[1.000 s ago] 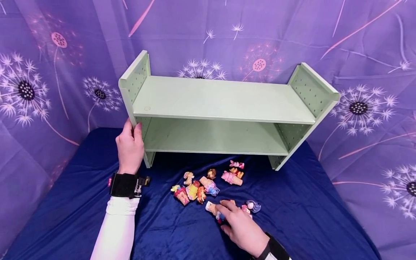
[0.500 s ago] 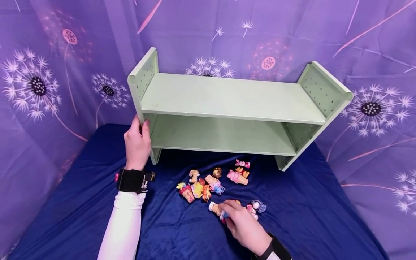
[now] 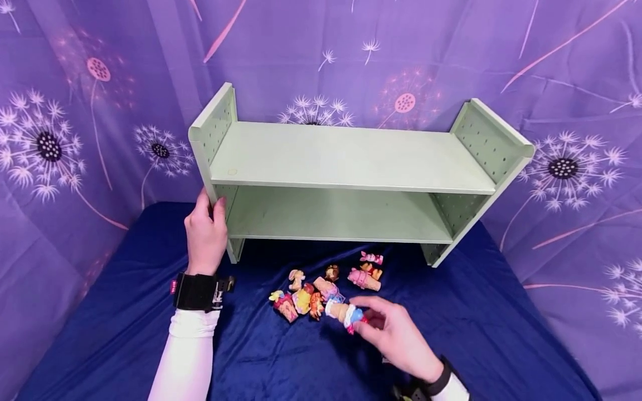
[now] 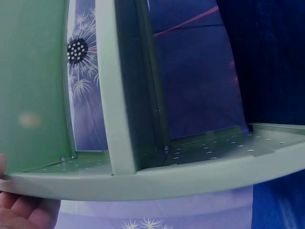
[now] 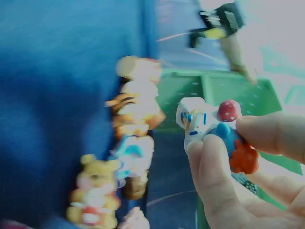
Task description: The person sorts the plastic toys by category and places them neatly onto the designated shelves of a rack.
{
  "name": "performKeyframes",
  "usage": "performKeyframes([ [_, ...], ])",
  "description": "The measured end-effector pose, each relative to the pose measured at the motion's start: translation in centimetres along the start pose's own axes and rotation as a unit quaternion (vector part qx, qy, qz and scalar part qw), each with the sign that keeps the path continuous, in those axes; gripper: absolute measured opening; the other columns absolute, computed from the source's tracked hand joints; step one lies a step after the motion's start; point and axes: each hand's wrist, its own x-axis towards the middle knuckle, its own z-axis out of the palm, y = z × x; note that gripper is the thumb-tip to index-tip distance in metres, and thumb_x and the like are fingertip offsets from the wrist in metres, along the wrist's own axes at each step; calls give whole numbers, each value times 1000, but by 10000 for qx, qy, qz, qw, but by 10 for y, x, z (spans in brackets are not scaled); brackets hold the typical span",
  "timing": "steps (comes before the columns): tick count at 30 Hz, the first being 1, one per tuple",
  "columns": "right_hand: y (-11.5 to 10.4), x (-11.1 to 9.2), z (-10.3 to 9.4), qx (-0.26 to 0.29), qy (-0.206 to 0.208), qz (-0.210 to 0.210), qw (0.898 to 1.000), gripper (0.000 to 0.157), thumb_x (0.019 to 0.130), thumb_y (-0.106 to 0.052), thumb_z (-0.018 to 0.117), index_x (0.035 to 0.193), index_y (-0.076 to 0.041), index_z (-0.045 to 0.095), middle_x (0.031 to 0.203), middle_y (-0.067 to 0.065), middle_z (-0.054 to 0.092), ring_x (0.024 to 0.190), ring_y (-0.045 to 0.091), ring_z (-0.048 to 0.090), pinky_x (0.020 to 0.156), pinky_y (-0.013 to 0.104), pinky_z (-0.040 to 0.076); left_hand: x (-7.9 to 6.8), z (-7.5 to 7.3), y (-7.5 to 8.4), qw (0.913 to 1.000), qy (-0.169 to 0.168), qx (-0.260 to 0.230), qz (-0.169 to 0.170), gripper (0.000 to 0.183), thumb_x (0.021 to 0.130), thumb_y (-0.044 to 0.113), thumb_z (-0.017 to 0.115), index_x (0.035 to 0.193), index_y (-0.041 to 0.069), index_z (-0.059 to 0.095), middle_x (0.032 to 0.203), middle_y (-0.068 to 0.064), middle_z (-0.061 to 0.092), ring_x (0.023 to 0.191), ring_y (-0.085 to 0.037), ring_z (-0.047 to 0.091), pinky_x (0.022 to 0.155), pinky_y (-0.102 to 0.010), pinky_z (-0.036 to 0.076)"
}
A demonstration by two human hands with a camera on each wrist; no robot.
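My left hand [image 3: 205, 236] grips the front edge of the left side panel [image 3: 203, 161] of a pale green two-tier shelf [image 3: 346, 161]. In the left wrist view its fingers curl round that panel [image 4: 157, 186]. My right hand [image 3: 401, 340] pinches a small ice-cream-cone figurine [image 3: 346, 314] between thumb and fingers, above the cloth. The right wrist view shows this figurine [image 5: 200, 121] with white, blue and red parts and a spotted red ball. Several figurines lie in a cluster, among them a yellow one [image 3: 302, 299] and an orange one [image 3: 316, 305]. A pink-topped cone figurine [image 3: 364, 279] lies farther right.
A dark blue cloth [image 3: 271, 362] covers the surface under the shelf and figurines. Behind stands a purple dandelion-print curtain [image 3: 311, 44]. A rabbit-eared pink figurine [image 3: 371, 257] and a brown one [image 3: 332, 272] lie close to the shelf's front. My right hand hides part of the cloth.
My right hand has picked the cone figurine up from the cloth and moved slightly up and right. My left hand keeps its grip on the shelf. The head view has shifted slightly.
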Motion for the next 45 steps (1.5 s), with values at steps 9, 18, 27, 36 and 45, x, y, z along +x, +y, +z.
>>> performKeyframes([
  [9,-6,22,-28,43,-111,725,9973,37,88,-5,71,125,-10,64,88,-3,66,64,20,62,51,28,48,4,-1,2,9999,-40,-88,-131,29,100,17,59,126,5,59,107,-12,65,90,-27,61,79,-42,43],
  [18,0,44,-39,692,5,989,9927,36,91,-6,68,125,-3,63,93,4,68,78,22,67,69,32,53,2,-3,2,9996,-132,-103,-225,29,99,16,61,126,6,60,109,-11,65,93,-22,62,79,-38,44],
  [27,-19,81,-58,1448,-153,1086,9834,34,90,-8,70,121,2,63,99,14,67,84,29,67,80,39,52,5,-2,2,9993,-198,-271,-179,32,99,17,61,130,9,59,113,-11,64,95,-21,62,81,-35,44],
  [36,-44,141,-51,1487,-292,1041,9829,29,92,-4,67,118,8,62,95,16,67,81,29,67,74,39,54,4,-4,-1,9994,-175,-271,-127,33,98,16,62,130,8,59,113,-13,64,98,-25,62,84,-41,45],
  [45,-66,201,-11,1478,-14,1062,9833,24,91,-5,68,111,8,65,93,13,68,80,35,66,73,39,54,4,-2,-3,9994,-156,-288,-111,35,99,18,61,133,11,58,114,-14,64,102,-28,62,85,-44,45],
])
